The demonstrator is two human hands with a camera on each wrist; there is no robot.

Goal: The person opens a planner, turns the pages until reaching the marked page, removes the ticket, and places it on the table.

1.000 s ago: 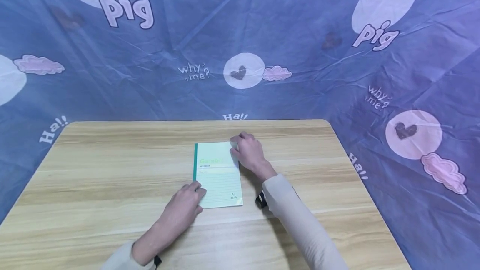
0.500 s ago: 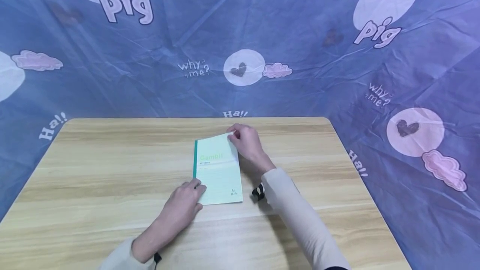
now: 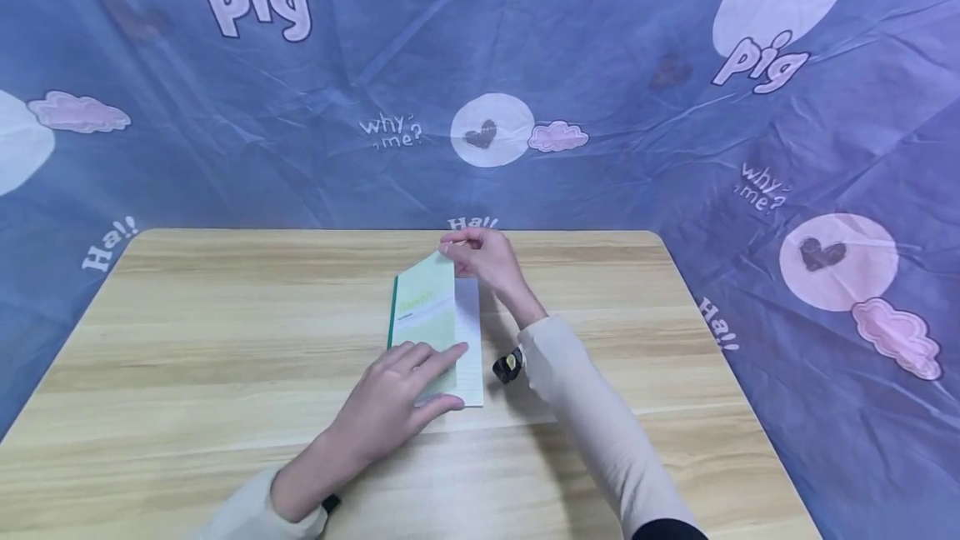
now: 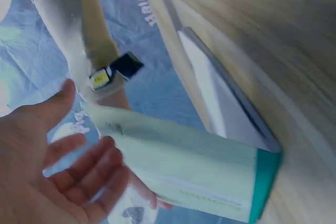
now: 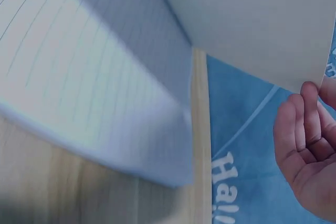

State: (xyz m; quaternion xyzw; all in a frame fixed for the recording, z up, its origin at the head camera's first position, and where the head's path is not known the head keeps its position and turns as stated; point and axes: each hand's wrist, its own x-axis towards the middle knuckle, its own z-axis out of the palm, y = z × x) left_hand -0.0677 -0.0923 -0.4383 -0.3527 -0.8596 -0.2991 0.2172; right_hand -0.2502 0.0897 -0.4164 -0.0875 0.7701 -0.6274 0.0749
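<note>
A pale green notebook (image 3: pixel 420 315) with a darker green spine lies on the table, its front cover (image 4: pixel 178 156) lifted and standing up at an angle. Under the cover a lined white page (image 5: pixel 79 61) shows. My right hand (image 3: pixel 487 261) pinches the cover's far right corner between thumb and fingers, as the right wrist view (image 5: pixel 310 145) also has it. In front of the cover is my left hand (image 3: pixel 397 394), fingers spread and extended over the notebook's lower part. The left wrist view shows that palm apart from the cover, with its fingers slightly bent.
The wooden table (image 3: pixel 225 340) reaches back to a blue printed cloth (image 3: pixel 337 65) hanging behind and at the sides. A small black camera (image 3: pixel 507 365) is strapped at the right wrist, beside the notebook.
My right hand has raised the cover's corner and swung it left, baring the lined page. My left hand has come off the notebook's lower left edge and moved right, its fingers spreading.
</note>
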